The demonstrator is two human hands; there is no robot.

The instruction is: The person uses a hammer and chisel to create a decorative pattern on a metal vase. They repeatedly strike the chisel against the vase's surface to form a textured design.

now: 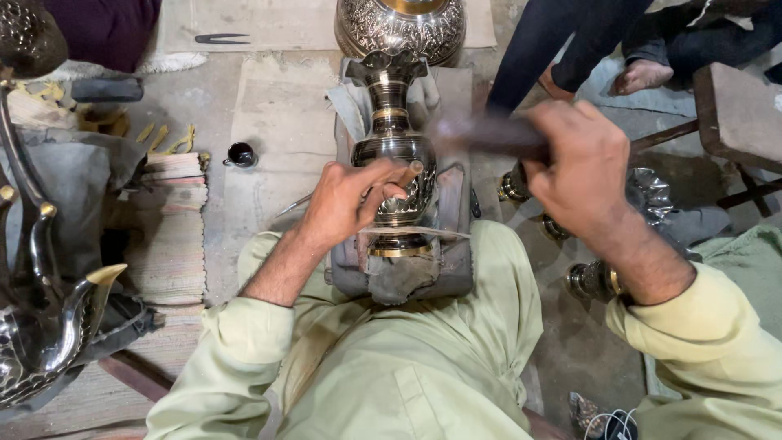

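A dark engraved metal vase [393, 122] with brass bands lies on its side on a grey padded block [407, 273] in front of my lap. My left hand [350, 200] rests on the vase's belly and pinches a small chisel-like tool [411, 169] against it. Raised to the right of the vase, my right hand [582, 167] grips a wooden mallet [489, 134], which is blurred by motion and points left over the vase.
A large engraved brass pot [403, 28] stands behind the vase. Similar dark vases [595, 277] lie on the floor at right. A metal spouted vessel [49, 334] sits at left beside a folded mat [167, 236]. Another person's legs [562, 45] are at the top right.
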